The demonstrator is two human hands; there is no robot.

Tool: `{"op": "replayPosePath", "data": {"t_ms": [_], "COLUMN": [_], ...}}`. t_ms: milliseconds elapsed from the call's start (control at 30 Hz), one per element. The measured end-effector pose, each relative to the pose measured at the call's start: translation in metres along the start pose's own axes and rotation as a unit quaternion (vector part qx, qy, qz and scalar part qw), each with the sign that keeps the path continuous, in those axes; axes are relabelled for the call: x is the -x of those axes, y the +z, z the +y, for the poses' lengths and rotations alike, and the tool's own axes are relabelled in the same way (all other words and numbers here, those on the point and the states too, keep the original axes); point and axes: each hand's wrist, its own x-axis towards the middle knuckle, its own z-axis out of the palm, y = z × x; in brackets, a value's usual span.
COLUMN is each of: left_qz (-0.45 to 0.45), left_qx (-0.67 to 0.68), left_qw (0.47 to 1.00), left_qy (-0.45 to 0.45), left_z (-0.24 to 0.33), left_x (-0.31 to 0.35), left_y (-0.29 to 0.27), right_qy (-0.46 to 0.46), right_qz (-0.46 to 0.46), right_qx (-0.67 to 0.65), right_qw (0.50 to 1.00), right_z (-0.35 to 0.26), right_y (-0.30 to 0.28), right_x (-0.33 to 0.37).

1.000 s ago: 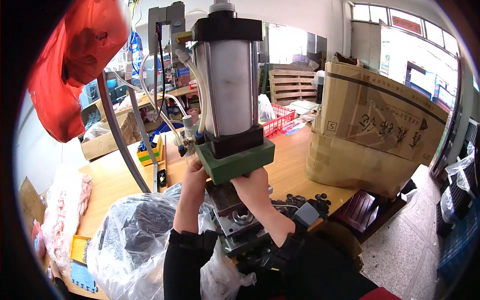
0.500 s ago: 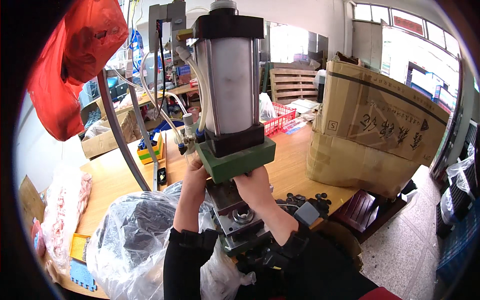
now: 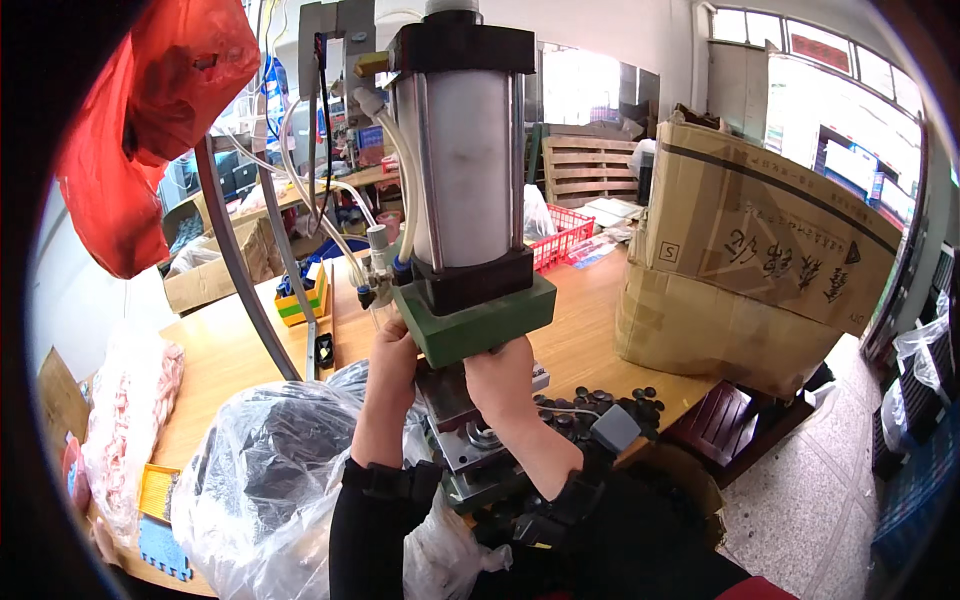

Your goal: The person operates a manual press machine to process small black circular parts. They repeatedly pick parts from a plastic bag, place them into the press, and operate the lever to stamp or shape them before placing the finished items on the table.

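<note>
In front of me stands a pneumatic press: a pale cylinder [image 3: 465,170] between black end caps, on a green block [image 3: 475,320]. Beneath the block is a metal die [image 3: 465,445] with a round fitting, partly covered by my right wrist. My left hand [image 3: 394,352] is raised at the block's left side with its fingers curled; whatever they may hold is hidden. Just under the block's front edge is my right hand [image 3: 502,378], bent inward toward the die. Its fingertips are out of sight behind the hand and the block.
A clear plastic bag [image 3: 270,480] with dark contents lies left of the press. Several small black round pieces [image 3: 640,405] and a grey box-shaped piece [image 3: 615,428] lie to the right. A large carton [image 3: 740,280] stands beyond them. Red bags [image 3: 190,80] hang upper left.
My right hand and forearm have shifted slightly left and turned, now covering more of the die's round fitting. My left hand stays beside the green block. The view has moved slightly.
</note>
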Motion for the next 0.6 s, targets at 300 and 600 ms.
{"op": "replayPosePath", "data": {"t_ms": [300,600], "left_qz": [0.011,0.02], "left_qx": [-0.003,-0.022], "left_qw": [1.0,1.0], "left_qy": [-0.002,-0.005], "left_z": [0.005,-0.002], "left_x": [0.003,-0.001], "left_y": [0.004,0.001], "right_qy": [-0.016,-0.073], "right_qz": [0.002,0.11], "right_qx": [0.039,0.096], "right_qw": [0.999,0.987], "right_z": [-0.007,-0.006], "right_y": [-0.003,0.009], "right_x": [-0.001,0.001]}}
